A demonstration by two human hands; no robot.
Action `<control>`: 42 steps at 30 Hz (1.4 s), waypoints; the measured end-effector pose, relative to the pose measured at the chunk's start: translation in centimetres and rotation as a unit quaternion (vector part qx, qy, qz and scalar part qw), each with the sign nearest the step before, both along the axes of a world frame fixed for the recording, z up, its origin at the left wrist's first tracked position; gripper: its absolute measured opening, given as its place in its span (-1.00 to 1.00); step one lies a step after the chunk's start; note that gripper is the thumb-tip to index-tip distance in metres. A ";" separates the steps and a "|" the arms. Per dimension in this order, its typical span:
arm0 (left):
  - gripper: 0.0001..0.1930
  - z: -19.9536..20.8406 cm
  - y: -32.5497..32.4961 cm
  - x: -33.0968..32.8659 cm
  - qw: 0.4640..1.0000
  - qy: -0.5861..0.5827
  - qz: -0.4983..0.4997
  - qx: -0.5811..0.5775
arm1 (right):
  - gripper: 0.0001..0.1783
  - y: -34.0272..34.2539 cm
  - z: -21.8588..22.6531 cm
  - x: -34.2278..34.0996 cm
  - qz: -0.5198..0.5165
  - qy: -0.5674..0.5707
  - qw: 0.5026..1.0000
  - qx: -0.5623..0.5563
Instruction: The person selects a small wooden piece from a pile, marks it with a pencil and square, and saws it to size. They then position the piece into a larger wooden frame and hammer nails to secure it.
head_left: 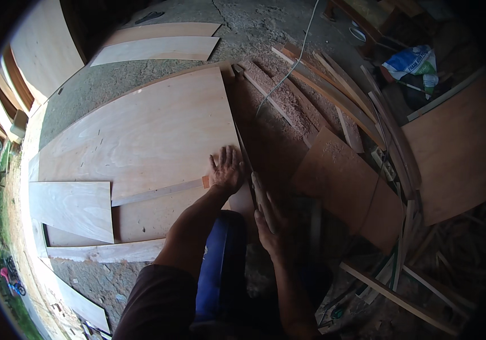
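A large pale plywood panel (158, 119) lies over a wooden frame, to the left of my legs. My left hand (227, 170) rests flat on it near its right edge, fingers spread. Just under that hand is the end of a narrow wooden strip (158, 191) with a reddish-brown tip. My right hand (272, 229) is at the panel's right edge, with its fingers around a narrow, brownish, wood-like piece (258, 187) that lies along the edge. Shadow hides its exact kind. A smaller plywood piece (73, 207) overlaps the panel's near left corner.
Wood shavings (291, 107) cover several boards (333, 96) to the right. Brown sheets (350, 187) lie beyond my right hand. A thin cord (297, 62) crosses the far boards. Two plywood strips (158, 48) lie on the concrete floor. Offcuts (390, 294) clutter the near right.
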State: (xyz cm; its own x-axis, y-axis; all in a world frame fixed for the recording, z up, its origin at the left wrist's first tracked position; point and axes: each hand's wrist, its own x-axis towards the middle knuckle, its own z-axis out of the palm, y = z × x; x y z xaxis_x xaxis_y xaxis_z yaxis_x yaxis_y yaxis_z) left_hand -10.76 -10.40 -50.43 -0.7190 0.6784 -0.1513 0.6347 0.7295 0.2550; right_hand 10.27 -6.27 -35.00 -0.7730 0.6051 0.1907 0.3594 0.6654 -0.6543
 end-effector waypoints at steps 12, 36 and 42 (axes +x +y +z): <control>-0.33 -0.2 0.7 0.1 1.000 -0.001 -0.006 0.007 | -0.51 -2.3 -2.7 7.6 -0.002 -0.012 0.993 -0.119; -0.33 0.9 0.3 0.3 1.000 -0.013 -0.014 0.002 | -0.45 -6.6 5.2 17.9 -0.007 -0.108 0.958 -0.266; -0.34 1.0 0.4 0.1 0.999 -0.018 -0.010 -0.030 | -0.54 -1.2 -1.5 2.8 -0.070 -0.086 0.992 -0.059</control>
